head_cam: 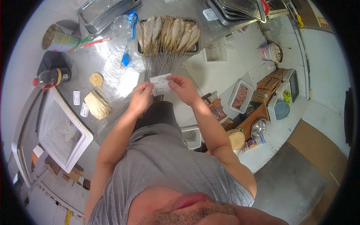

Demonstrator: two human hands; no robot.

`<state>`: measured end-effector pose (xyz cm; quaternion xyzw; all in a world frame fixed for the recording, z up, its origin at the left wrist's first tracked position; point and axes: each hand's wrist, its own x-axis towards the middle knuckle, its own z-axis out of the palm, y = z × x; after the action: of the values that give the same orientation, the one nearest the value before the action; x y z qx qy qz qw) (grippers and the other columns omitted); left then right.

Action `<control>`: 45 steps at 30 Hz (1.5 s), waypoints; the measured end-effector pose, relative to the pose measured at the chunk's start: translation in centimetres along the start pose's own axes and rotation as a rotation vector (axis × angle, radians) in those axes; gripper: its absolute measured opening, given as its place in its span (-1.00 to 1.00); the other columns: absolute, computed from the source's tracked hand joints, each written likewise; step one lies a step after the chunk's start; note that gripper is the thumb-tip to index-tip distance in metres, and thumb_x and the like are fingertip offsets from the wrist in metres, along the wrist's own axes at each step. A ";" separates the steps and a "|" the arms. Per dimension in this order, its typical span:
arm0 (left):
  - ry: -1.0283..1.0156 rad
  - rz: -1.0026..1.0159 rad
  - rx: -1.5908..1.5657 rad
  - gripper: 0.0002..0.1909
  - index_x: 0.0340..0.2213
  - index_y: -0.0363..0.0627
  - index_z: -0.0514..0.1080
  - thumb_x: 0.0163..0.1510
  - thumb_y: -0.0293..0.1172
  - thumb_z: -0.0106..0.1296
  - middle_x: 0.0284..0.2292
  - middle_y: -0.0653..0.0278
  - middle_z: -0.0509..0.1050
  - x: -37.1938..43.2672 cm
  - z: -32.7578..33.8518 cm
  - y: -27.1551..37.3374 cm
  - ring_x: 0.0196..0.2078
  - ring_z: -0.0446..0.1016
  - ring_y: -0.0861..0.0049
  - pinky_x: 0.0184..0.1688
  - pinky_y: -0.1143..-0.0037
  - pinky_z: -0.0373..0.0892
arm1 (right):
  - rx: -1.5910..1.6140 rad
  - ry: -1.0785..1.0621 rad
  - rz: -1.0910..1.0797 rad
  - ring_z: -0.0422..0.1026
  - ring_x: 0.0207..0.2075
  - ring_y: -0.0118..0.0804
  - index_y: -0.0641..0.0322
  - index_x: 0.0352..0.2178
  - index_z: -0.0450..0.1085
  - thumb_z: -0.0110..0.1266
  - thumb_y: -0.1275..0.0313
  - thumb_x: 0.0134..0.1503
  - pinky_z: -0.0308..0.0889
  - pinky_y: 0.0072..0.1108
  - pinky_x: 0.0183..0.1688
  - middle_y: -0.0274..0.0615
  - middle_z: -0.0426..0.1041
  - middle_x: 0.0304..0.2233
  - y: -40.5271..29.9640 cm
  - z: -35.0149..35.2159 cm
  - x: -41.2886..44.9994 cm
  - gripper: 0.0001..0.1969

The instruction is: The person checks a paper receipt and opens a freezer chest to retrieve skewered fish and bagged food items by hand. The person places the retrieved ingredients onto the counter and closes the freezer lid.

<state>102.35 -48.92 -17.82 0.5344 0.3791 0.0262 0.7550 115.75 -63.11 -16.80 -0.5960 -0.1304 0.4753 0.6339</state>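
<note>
A small printed paper slip is stretched between my two hands, in front of my body. My left hand pinches its left edge between thumb and fingers. At its upper right, my right hand grips the corner. Just beyond the slip, many thin metal skewers point toward me from a dark tray. Skewered whole fish lie side by side across that tray, on a steel table. Two more paper slips, one upper and one lower, lie left, near a bundle of enoki mushrooms.
Stacked metal trays stand at the back left, others at the back right. A large can, a dark bottle and an open white foam box line the left. To the right, a white tub of minced meat sits lower down.
</note>
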 end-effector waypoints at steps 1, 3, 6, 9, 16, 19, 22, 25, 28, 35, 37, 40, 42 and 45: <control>0.003 -0.003 -0.001 -0.76 -0.42 -0.29 0.42 0.10 -0.34 -0.12 -0.54 0.41 0.37 0.1 -0.6 -0.2 -0.48 0.26 0.72 -0.38 0.66 0.22 | 0.029 -0.019 -0.020 0.32 -0.26 -0.51 0.32 -0.08 0.24 -0.05 0.47 0.09 0.26 -0.65 -0.23 -0.24 0.38 -0.21 -0.1 -0.1 0.2 -0.66; 0.085 0.052 0.065 -0.77 -0.42 -0.31 0.42 0.10 -0.36 -0.12 -0.55 0.44 0.37 0.1 -1.7 -0.5 -0.49 0.25 0.75 -0.40 0.67 0.21 | -0.071 0.176 -0.092 0.34 -0.24 -0.46 0.35 -0.07 0.22 -0.02 0.46 0.08 0.26 -0.64 -0.21 -0.20 0.38 -0.22 0.6 -2.4 2.1 -0.63; 0.178 0.121 0.081 -0.77 -0.42 -0.30 0.43 0.10 -0.36 -0.11 -0.56 0.46 0.35 -0.5 -3.3 0.8 -0.49 0.23 0.75 -0.42 0.67 0.19 | -0.249 0.766 -0.096 0.36 -0.27 -0.42 0.39 -0.06 0.20 0.00 0.38 0.06 0.28 -0.62 -0.23 -0.14 0.39 -0.26 3.7 -10.3 6.6 -0.57; 0.300 0.126 0.087 -0.78 -0.44 -0.30 0.42 0.09 -0.36 -0.10 -0.57 0.45 0.34 -1.8 -5.6 0.9 -0.48 0.22 0.75 -0.40 0.67 0.18 | -0.065 0.855 0.021 0.35 -0.33 -0.43 0.40 -0.09 0.21 -0.03 0.34 0.08 0.30 -0.59 -0.32 -0.16 0.38 -0.31 2.0 -12.1 9.1 -0.59; 0.466 0.073 0.129 -0.79 -0.46 -0.27 0.41 0.09 -0.35 -0.08 -0.56 0.47 0.30 -5.6 -9.5 -1.1 -0.49 0.21 0.73 -0.38 0.67 0.17 | 0.321 0.753 0.137 0.32 -0.52 -0.42 0.34 -0.23 0.26 -0.07 0.27 0.11 0.26 -0.61 -0.55 -0.18 0.34 -0.46 3.3 -13.1 12.9 -0.68; 0.527 0.088 0.111 -0.78 -0.45 -0.27 0.42 0.10 -0.34 -0.09 -0.55 0.46 0.32 -6.8 -10.6 -2.0 -0.50 0.21 0.73 -0.39 0.66 0.19 | 0.464 0.730 0.158 0.28 -0.61 -0.39 0.33 -0.32 0.26 -0.06 0.24 0.12 0.23 -0.59 -0.60 -0.20 0.31 -0.54 3.1 -12.3 13.1 -0.69; 0.575 0.086 0.097 -0.77 -0.44 -0.27 0.43 0.10 -0.34 -0.09 -0.55 0.46 0.33 -7.8 -11.2 -2.2 -0.50 0.21 0.74 -0.40 0.66 0.18 | 0.451 0.765 0.157 0.24 -0.59 -0.36 0.28 -0.37 0.24 0.00 0.16 0.09 0.18 -0.59 -0.60 -0.22 0.27 -0.53 3.3 -11.6 12.1 -0.65; 0.590 0.081 0.136 -0.77 -0.44 -0.27 0.44 0.10 -0.33 -0.09 -0.55 0.46 0.34 -8.7 -12.4 -1.9 -0.50 0.21 0.75 -0.39 0.66 0.19 | 0.485 0.803 0.154 0.19 -0.69 -0.39 0.26 -0.41 0.23 -0.02 0.08 0.08 0.10 -0.61 -0.69 -0.29 0.19 -0.63 4.7 -11.6 11.5 -0.61; 0.640 0.084 0.162 -0.81 -0.48 -0.27 0.41 0.07 -0.39 -0.10 -0.55 0.43 0.36 -10.0 -13.7 -1.9 -0.47 0.27 0.73 -0.37 0.68 0.18 | 0.540 0.733 0.164 0.19 -0.65 -0.40 0.26 -0.33 0.24 -0.03 0.04 0.08 0.07 -0.63 -0.68 -0.30 0.19 -0.56 6.3 -11.4 10.8 -0.57; 0.706 0.095 0.123 -0.76 -0.41 -0.28 0.43 0.12 -0.31 -0.08 -0.47 0.38 0.40 -12.7 -16.8 -3.3 -0.42 0.32 0.69 -0.25 0.62 0.28 | 0.632 0.618 0.089 0.28 -0.20 -0.21 0.13 0.02 0.12 -0.29 -0.07 0.15 0.24 -0.38 -0.25 -0.19 0.22 -0.04 6.3 -9.8 10.9 -0.42; 0.710 0.090 0.106 -0.76 -0.41 -0.28 0.43 0.12 -0.32 -0.09 -0.47 0.38 0.40 -13.7 -17.3 -3.1 -0.41 0.32 0.69 -0.24 0.60 0.29 | 0.655 0.607 0.056 0.25 -0.09 -0.17 0.09 0.07 0.08 -0.33 -0.09 0.15 0.23 -0.31 -0.13 -0.20 0.18 0.02 6.1 -9.1 10.9 -0.40; 0.780 0.125 0.096 -0.76 -0.47 -0.27 0.42 0.10 -0.32 -0.08 -0.54 0.46 0.34 -14.8 -17.5 -2.5 -0.47 0.23 0.75 -0.36 0.68 0.17 | 0.599 0.722 -0.020 0.23 -0.03 -0.12 0.12 0.08 0.06 -0.30 -0.07 0.15 0.18 -0.26 -0.04 -0.19 0.14 0.06 6.1 -8.7 10.7 -0.39; 0.800 0.114 0.117 -0.76 -0.48 -0.27 0.42 0.10 -0.33 -0.08 -0.54 0.46 0.34 -16.2 -18.9 -3.0 -0.47 0.22 0.75 -0.37 0.68 0.17 | 0.623 0.735 0.006 0.17 0.03 -0.11 0.03 0.10 0.03 -0.34 -0.05 0.17 0.15 -0.22 0.01 -0.21 0.10 0.08 6.2 -8.9 10.2 -0.43; 0.866 0.114 0.127 -0.77 -0.48 -0.26 0.42 0.10 -0.34 -0.08 -0.56 0.47 0.33 -18.1 -20.0 -4.1 -0.48 0.22 0.76 -0.37 0.68 0.16 | 0.671 0.728 -0.007 0.09 0.10 -0.09 -0.03 0.13 -0.01 -0.39 -0.03 0.19 0.11 -0.17 0.07 -0.21 0.05 0.12 6.3 -8.6 9.5 -0.44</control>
<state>75.94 -42.97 -14.19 0.5398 0.6312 0.2660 0.4894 124.10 -62.42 -28.38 -0.4857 0.2575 0.2499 0.7970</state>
